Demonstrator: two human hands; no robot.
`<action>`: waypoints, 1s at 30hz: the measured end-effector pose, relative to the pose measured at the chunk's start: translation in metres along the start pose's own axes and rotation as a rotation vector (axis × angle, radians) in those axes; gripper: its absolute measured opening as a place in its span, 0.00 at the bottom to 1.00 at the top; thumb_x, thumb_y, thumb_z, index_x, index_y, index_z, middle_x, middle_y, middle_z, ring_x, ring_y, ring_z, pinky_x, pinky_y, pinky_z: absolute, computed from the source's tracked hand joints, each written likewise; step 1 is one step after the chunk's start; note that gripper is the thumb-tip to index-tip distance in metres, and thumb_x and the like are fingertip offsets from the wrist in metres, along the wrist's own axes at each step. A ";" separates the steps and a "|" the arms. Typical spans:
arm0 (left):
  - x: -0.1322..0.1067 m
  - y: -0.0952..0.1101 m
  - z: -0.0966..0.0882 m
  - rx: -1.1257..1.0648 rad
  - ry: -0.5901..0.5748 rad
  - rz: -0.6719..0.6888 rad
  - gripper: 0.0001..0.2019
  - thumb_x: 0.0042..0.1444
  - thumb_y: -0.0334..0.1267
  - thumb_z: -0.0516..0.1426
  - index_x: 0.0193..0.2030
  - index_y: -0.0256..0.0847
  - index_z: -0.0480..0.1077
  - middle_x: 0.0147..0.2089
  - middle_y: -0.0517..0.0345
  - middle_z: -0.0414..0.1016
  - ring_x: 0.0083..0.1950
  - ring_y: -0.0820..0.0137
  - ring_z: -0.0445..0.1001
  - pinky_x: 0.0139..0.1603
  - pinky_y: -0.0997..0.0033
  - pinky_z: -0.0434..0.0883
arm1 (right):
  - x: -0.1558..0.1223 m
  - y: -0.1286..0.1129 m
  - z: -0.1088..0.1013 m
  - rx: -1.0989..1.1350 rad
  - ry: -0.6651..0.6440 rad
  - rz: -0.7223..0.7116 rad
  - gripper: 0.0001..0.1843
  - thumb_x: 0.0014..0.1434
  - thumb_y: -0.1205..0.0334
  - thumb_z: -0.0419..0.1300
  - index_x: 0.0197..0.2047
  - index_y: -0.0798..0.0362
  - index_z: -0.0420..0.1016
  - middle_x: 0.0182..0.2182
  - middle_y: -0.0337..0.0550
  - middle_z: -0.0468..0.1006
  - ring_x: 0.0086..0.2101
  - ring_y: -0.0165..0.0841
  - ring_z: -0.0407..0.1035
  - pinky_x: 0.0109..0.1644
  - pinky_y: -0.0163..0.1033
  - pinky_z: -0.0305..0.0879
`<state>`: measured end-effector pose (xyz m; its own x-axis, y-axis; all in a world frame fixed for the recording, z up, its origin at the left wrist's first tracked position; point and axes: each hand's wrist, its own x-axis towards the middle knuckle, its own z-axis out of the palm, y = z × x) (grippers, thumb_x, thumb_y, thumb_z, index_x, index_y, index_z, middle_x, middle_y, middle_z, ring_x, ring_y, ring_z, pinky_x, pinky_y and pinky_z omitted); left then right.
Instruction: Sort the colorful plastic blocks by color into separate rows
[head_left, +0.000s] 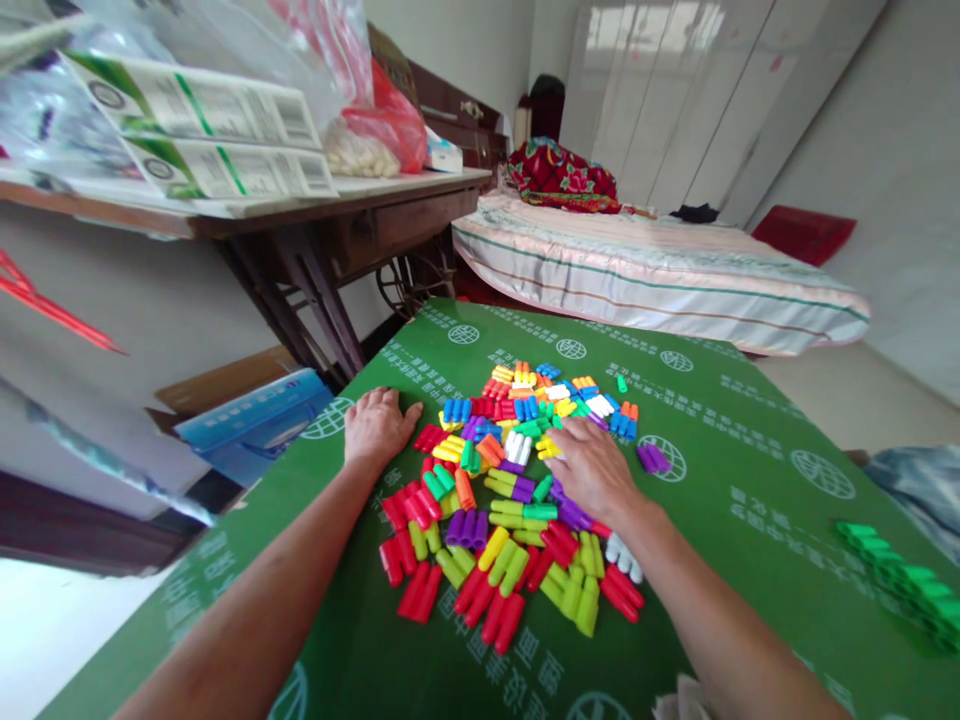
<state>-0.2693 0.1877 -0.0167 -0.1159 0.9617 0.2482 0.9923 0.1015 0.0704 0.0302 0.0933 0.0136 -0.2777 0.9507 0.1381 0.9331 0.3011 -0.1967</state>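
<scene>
A spread pile of small bullet-shaped plastic toy blocks, many joined in twos and threes, covers the middle of a green printed board (322, 610). Red blocks (502, 620), lime-green blocks (574, 600) and purple blocks (466, 528) lie nearest me. At the pile's left edge my left hand (379, 425) rests flat on the board, holding nothing, its thumb apart. My right hand (592, 465) lies over the right side of the pile, fingers stretched out across yellow blocks (547, 447). It hides some blocks beneath it. Off to the right sits a lone purple block (654, 459).
A row of joined green blocks (900, 580) lies at the board's right edge. On the left stands a table (420, 195) bearing long boxes (225, 140) and plastic bags. A bed (652, 260) is beyond the board. A blue box (255, 425) sits below, left.
</scene>
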 end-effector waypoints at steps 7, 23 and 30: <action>0.000 -0.001 0.001 -0.006 0.001 -0.002 0.27 0.59 0.53 0.45 0.54 0.34 0.67 0.62 0.41 0.66 0.62 0.51 0.62 0.60 0.52 0.60 | -0.024 0.015 0.006 0.082 -0.044 0.047 0.14 0.65 0.59 0.51 0.38 0.51 0.77 0.39 0.44 0.77 0.43 0.35 0.69 0.49 0.37 0.62; 0.001 -0.005 0.001 -0.019 0.015 0.001 0.27 0.59 0.53 0.45 0.54 0.33 0.67 0.62 0.39 0.66 0.62 0.50 0.62 0.60 0.51 0.60 | -0.012 0.004 0.005 0.137 -0.020 0.072 0.14 0.64 0.60 0.51 0.38 0.52 0.78 0.38 0.45 0.77 0.41 0.36 0.70 0.48 0.39 0.63; 0.000 -0.005 -0.002 0.001 0.006 0.011 0.27 0.60 0.53 0.43 0.54 0.34 0.67 0.61 0.39 0.66 0.62 0.51 0.62 0.60 0.52 0.60 | 0.009 -0.004 0.014 0.142 0.006 -0.019 0.11 0.61 0.61 0.56 0.45 0.52 0.76 0.47 0.46 0.75 0.52 0.38 0.64 0.57 0.41 0.56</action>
<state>-0.2739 0.1864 -0.0156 -0.1052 0.9613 0.2545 0.9936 0.0911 0.0665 0.0204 0.1017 0.0018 -0.2937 0.9443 0.1486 0.8855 0.3273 -0.3297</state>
